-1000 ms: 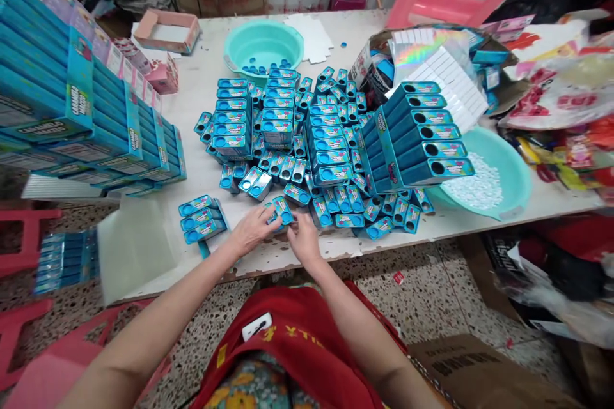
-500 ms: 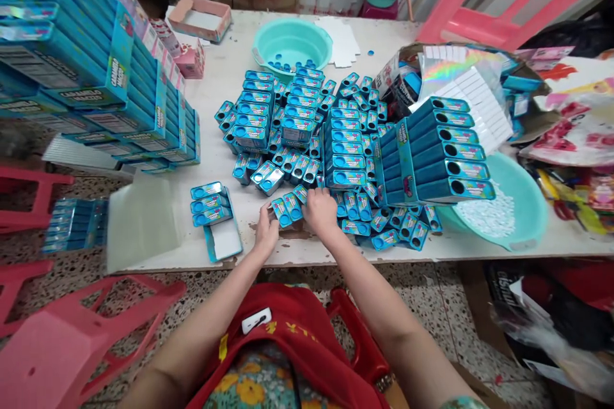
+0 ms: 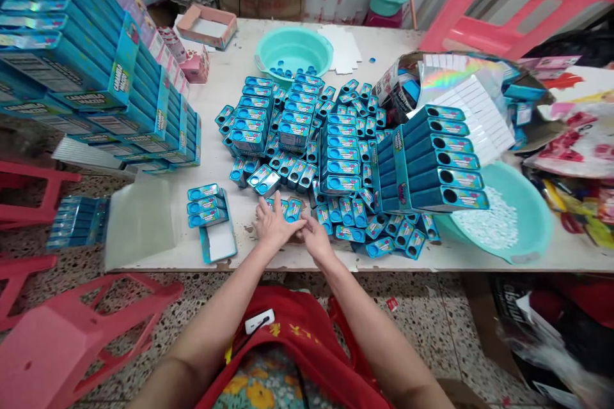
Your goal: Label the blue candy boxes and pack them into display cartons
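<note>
Small blue tins [image 3: 293, 208] stand side by side near the table's front edge, partly covered by my left hand [image 3: 273, 223]. That hand has its fingers spread over them. Its thumb meets the fingertips of my right hand [image 3: 315, 236], which are bent together at the right end of this row; what they pinch, if anything, is hidden. To the left, an open blue carton [image 3: 232, 230] holds three tins [image 3: 206, 206] at its far end, with its white inside showing. Many loose tins [image 3: 350, 212] lie to the right and behind.
Stacked blue cartons [image 3: 139, 89] rise at the left. Packed tin stacks [image 3: 426, 160] stand right of centre. A teal basin [image 3: 293, 45] with blue caps sits behind, another teal basin [image 3: 532, 223] with white pieces at right. A pink stool [image 3: 71, 332] stands lower left.
My left hand has moved from the left end of the small tin row to over it, fingers now spread. My right hand has come down toward the table's front edge.
</note>
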The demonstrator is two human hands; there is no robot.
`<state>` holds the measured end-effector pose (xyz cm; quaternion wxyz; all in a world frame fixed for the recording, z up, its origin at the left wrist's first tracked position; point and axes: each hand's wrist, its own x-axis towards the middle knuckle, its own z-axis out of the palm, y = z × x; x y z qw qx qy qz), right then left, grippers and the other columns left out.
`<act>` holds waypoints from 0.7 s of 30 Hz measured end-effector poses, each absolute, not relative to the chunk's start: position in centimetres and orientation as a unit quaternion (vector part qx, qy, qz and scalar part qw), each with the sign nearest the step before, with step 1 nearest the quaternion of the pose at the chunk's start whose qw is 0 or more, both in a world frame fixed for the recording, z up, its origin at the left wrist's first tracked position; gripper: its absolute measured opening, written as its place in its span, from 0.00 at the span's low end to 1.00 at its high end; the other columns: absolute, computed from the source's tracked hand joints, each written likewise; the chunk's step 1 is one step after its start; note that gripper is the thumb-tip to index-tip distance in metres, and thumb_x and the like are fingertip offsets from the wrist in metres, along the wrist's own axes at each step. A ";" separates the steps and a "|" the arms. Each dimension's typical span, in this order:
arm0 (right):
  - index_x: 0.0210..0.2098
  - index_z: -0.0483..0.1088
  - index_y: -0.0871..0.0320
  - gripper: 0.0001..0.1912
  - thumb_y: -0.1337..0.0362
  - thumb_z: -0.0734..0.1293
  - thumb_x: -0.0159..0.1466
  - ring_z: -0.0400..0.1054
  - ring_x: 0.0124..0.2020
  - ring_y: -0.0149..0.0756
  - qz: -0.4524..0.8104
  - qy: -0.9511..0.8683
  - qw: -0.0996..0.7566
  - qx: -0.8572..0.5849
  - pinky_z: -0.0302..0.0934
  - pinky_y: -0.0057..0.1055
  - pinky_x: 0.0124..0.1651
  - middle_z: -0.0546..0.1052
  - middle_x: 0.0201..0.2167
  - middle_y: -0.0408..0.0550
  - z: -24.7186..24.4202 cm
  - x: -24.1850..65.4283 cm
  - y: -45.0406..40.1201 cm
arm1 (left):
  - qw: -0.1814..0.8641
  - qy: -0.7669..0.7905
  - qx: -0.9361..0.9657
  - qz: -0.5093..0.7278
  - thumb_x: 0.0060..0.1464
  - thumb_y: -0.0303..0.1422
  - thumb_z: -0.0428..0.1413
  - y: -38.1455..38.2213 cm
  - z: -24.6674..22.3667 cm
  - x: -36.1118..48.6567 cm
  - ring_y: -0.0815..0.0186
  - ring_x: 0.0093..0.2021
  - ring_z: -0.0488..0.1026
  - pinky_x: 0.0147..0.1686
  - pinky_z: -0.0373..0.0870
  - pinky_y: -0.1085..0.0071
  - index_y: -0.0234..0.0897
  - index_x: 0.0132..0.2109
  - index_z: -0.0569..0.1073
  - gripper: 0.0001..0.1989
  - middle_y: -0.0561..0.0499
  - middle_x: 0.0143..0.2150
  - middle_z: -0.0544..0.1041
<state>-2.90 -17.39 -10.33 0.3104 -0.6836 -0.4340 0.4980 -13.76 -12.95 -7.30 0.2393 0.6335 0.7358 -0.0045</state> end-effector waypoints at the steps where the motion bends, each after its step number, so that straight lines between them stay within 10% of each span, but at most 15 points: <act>1: 0.56 0.60 0.60 0.26 0.70 0.57 0.57 0.72 0.46 0.39 0.538 -0.393 0.343 -0.662 0.66 0.39 0.48 0.75 0.47 0.54 -10.8 -3.1 -18.2 | 0.231 0.729 0.644 -0.027 0.39 0.54 0.57 -12.6 -7.0 -13.7 0.37 0.60 0.54 0.48 0.60 0.42 0.44 0.67 0.45 0.51 0.31 0.66 0.46; 6: 0.64 0.45 0.56 0.42 0.66 0.65 0.53 0.66 0.54 0.45 0.573 -0.367 0.423 -0.598 0.62 0.48 0.55 0.66 0.57 0.58 -12.5 -2.7 -21.6 | 0.208 0.567 0.794 -0.074 0.40 0.44 0.59 -12.8 -5.4 -15.8 0.41 0.57 0.58 0.50 0.58 0.45 0.45 0.66 0.49 0.47 0.35 0.61 0.55; 11: 0.66 0.39 0.55 0.56 0.61 0.74 0.47 0.41 0.67 0.50 0.460 -0.635 0.320 -0.533 0.44 0.49 0.65 0.45 0.67 0.58 -14.2 -2.1 -21.8 | 0.236 0.329 0.913 -0.054 0.41 0.40 0.61 -15.3 -5.8 -20.4 0.42 0.63 0.51 0.59 0.46 0.45 0.49 0.66 0.48 0.46 0.39 0.67 0.46; 16: 0.67 0.30 0.54 0.63 0.53 0.74 0.46 0.41 0.67 0.51 0.478 -0.720 0.257 -0.433 0.45 0.50 0.65 0.44 0.68 0.57 -16.1 -1.9 -20.2 | 0.286 0.416 0.858 0.099 0.37 0.53 0.62 -18.6 -9.9 -25.3 0.40 0.67 0.35 0.61 0.41 0.41 0.41 0.68 0.31 0.62 0.34 0.69 0.32; 21: 0.66 0.25 0.53 0.68 0.53 0.75 0.43 0.40 0.67 0.54 0.477 -0.732 0.230 -0.429 0.44 0.52 0.65 0.42 0.68 0.57 -16.8 -2.3 -18.6 | 0.430 0.484 0.740 0.181 0.35 0.45 0.66 -20.4 -14.4 -24.5 0.43 0.67 0.43 0.60 0.51 0.44 0.42 0.65 0.20 0.69 0.33 0.69 0.35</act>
